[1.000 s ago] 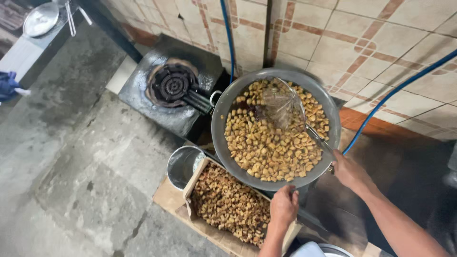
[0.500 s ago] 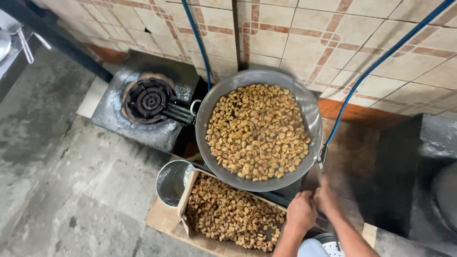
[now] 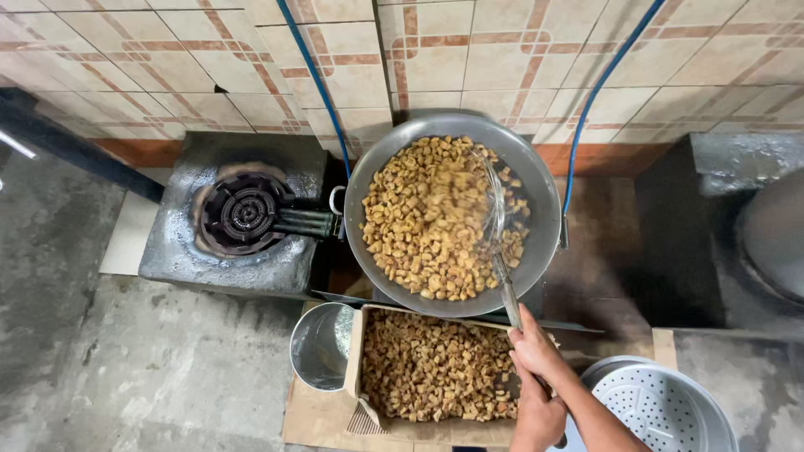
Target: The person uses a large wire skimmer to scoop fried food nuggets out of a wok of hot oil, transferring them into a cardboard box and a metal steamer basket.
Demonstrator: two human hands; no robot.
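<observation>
Skimmer (image 3: 494, 226) back in wok (image 3: 536, 159) ahead, lowered into fried pieces (image 3: 419, 226) since earlier; both hands (image 3: 536, 377) closed on handle.

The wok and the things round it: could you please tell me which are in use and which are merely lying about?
In use: wok, fried pieces, wire skimmer, right hand, left hand.
Lying about: unlit burner, metal pot, perforated tray, cardboard box.

Floor (image 3: 126, 377) left open; wok (image 3: 452, 213), box (image 3: 435, 368), colander (image 3: 662, 410), perhaps pot (image 3: 322, 345) crowd hands.
</observation>
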